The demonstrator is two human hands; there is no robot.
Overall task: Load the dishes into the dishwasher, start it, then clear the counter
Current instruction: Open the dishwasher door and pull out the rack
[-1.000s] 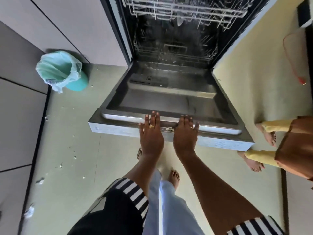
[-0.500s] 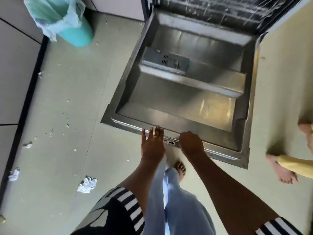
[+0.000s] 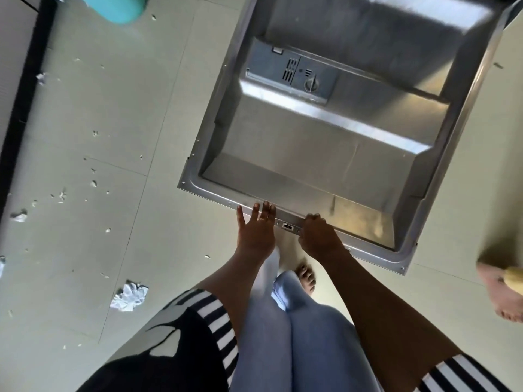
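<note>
The dishwasher door (image 3: 325,154) lies open over the pale tiled floor (image 3: 113,108), its near edge touched by the left hand (image 3: 256,233) with straight fingers and held in the right hand's (image 3: 319,236) curled grip, with crumpled paper (image 3: 128,296) and a teal bin (image 3: 124,7) to the left and another person's foot (image 3: 501,290) near its right corner.

Brushed, gleaming stainless-steel dishwasher door (image 3: 325,154), upper right; matt grey plastic detergent dispenser (image 3: 291,72); smooth pale floor tiles (image 3: 99,114); crumpled white paper scrap (image 3: 128,296), lower left.
</note>
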